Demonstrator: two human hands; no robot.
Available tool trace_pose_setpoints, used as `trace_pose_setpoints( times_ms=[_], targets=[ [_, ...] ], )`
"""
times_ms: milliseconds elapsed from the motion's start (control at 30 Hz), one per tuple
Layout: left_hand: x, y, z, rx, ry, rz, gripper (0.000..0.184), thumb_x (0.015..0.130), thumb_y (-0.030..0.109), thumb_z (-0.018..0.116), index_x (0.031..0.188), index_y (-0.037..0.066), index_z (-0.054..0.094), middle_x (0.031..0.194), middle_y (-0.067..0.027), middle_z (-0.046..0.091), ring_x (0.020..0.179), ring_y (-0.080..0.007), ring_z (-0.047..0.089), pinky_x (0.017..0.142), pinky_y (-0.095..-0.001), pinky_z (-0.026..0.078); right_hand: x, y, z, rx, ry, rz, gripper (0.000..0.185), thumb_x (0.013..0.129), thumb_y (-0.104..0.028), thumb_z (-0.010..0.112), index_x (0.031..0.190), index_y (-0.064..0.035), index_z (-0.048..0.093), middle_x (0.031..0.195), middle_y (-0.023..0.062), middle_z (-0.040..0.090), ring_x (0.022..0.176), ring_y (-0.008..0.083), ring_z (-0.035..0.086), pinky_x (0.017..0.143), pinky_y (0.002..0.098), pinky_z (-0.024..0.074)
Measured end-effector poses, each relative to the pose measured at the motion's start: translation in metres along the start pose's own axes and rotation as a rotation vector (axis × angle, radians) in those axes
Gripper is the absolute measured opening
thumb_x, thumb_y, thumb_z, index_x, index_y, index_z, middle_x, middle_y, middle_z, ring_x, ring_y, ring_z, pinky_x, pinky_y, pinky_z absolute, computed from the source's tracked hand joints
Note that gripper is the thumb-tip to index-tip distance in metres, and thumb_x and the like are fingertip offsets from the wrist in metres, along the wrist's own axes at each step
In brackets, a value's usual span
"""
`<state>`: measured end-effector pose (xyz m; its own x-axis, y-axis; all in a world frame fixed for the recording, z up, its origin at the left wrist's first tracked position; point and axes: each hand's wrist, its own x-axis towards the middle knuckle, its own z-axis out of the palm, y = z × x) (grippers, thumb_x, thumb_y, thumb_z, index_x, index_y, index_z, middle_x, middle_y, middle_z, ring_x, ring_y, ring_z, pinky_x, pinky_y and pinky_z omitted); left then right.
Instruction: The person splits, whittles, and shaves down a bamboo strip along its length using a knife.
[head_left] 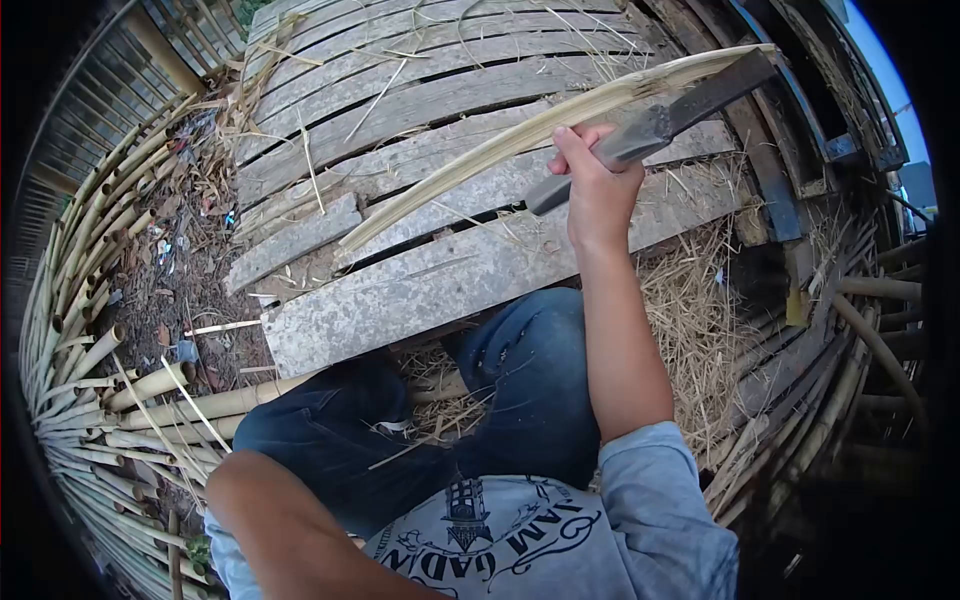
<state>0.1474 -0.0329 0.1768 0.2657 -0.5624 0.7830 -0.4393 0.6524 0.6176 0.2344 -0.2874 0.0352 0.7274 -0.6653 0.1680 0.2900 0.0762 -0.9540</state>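
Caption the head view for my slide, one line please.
Right hand gripping a bladed tool alongside a long pale strip, above weathered planks.

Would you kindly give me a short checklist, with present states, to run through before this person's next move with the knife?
1. Knife gripped by its handle: ok, in the right hand.
2. Blade pointing away from the crossed legs: ok.
3. Pale strip firmly held: cannot tell; it runs alongside the knife, but the fingers' hold on it is unclear.
4. Left hand clear of the blade: cannot tell; it is out of view.
5. Platform free of loose slivers: not ok; several lie on it.
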Motion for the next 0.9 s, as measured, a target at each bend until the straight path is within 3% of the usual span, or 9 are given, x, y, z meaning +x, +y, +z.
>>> trace_pose_setpoints(
  times_ms=[167, 433, 500, 567, 700, 767, 867, 900],
  targets=[
    [-0.002, 0.010, 0.010, 0.007, 0.043, 0.017, 0.064, 0.084, 0.039, 0.070, 0.132, 0.005, 0.047, 0.140, -0.0220, 0.044, 0.134, -0.0355, 0.043, 0.111, -0.0513, 0.031, 0.007, 0.006, -0.002, -0.054, -0.015, 0.016, 0.027, 0.083, 0.002, 0.070, 0.073, -0.0094, 0.048, 0.072, 0.0057, 0.057, 0.057, 0.0122, 0.053, 0.063, 0.0287, 0.0483],
    [0.004, 0.004, -0.002, -0.076, -0.061, 0.011, 0.064, 0.083, 0.037, 0.071, 0.133, 0.005, 0.047, 0.141, -0.0213, 0.045, 0.133, -0.0354, 0.044, 0.111, -0.0509, 0.032, 0.016, -0.005, -0.020, -0.059, 0.003, 0.003, 0.021, 0.080, -0.002, 0.072, 0.074, -0.0059, 0.052, 0.070, 0.0053, 0.060, 0.056, 0.0117, 0.056, 0.054, 0.0272, 0.0451],
    [0.005, 0.007, -0.003, -0.077, -0.054, 0.027, 0.064, 0.082, 0.036, 0.071, 0.133, 0.005, 0.047, 0.141, -0.0212, 0.045, 0.133, -0.0354, 0.044, 0.111, -0.0509, 0.032, 0.017, -0.025, -0.017, -0.007, 0.033, -0.037, 0.023, 0.081, 0.000, 0.071, 0.073, -0.0070, 0.050, 0.072, 0.0057, 0.060, 0.055, 0.0125, 0.055, 0.057, 0.0276, 0.0457],
    [-0.007, 0.012, 0.004, -0.071, 0.014, 0.027, 0.064, 0.082, 0.036, 0.072, 0.133, 0.005, 0.047, 0.141, -0.0210, 0.045, 0.133, -0.0353, 0.044, 0.110, -0.0508, 0.032, -0.016, -0.008, 0.017, 0.088, -0.022, 0.110, 0.026, 0.081, 0.003, 0.069, 0.072, -0.0081, 0.048, 0.073, 0.0061, 0.060, 0.055, 0.0133, 0.055, 0.060, 0.0279, 0.0464],
    [-0.006, 0.016, 0.022, -0.068, 0.067, 0.032, 0.064, 0.082, 0.034, 0.072, 0.133, 0.005, 0.047, 0.141, -0.0207, 0.045, 0.132, -0.0353, 0.045, 0.110, -0.0506, 0.033, -0.022, -0.020, 0.021, -0.015, -0.089, 0.138, 0.029, 0.085, -0.002, 0.069, 0.072, -0.0121, 0.045, 0.068, 0.0030, 0.051, 0.061, 0.0119, 0.053, 0.069, 0.0297, 0.0498],
    [-0.002, 0.015, 0.021, -0.070, 0.041, -0.002, 0.065, 0.082, 0.034, 0.073, 0.133, 0.005, 0.047, 0.141, -0.0205, 0.045, 0.132, -0.0353, 0.045, 0.110, -0.0506, 0.033, -0.020, -0.013, 0.022, 0.000, -0.120, 0.092, 0.029, 0.085, -0.003, 0.070, 0.071, -0.0123, 0.046, 0.069, 0.0033, 0.052, 0.061, 0.0116, 0.053, 0.067, 0.0297, 0.0502],
    [-0.007, 0.005, 0.002, -0.103, -0.005, -0.043, 0.065, 0.081, 0.033, 0.073, 0.134, 0.005, 0.047, 0.141, -0.0202, 0.045, 0.132, -0.0352, 0.045, 0.110, -0.0504, 0.033, -0.027, -0.002, 0.041, 0.079, -0.040, 0.035, 0.022, 0.081, -0.001, 0.070, 0.072, -0.0050, 0.051, 0.069, 0.0052, 0.060, 0.055, 0.0107, 0.055, 0.057, 0.0270, 0.0455],
    [-0.008, 0.001, -0.003, -0.111, -0.022, -0.063, 0.065, 0.081, 0.032, 0.073, 0.134, 0.005, 0.047, 0.141, -0.0201, 0.045, 0.132, -0.0352, 0.045, 0.110, -0.0504, 0.033, -0.029, -0.001, 0.038, 0.070, -0.048, 0.125, 0.022, 0.082, -0.001, 0.070, 0.071, -0.0058, 0.051, 0.080, 0.0089, 0.062, 0.057, 0.0122, 0.055, 0.059, 0.0281, 0.0474]
  ],
)
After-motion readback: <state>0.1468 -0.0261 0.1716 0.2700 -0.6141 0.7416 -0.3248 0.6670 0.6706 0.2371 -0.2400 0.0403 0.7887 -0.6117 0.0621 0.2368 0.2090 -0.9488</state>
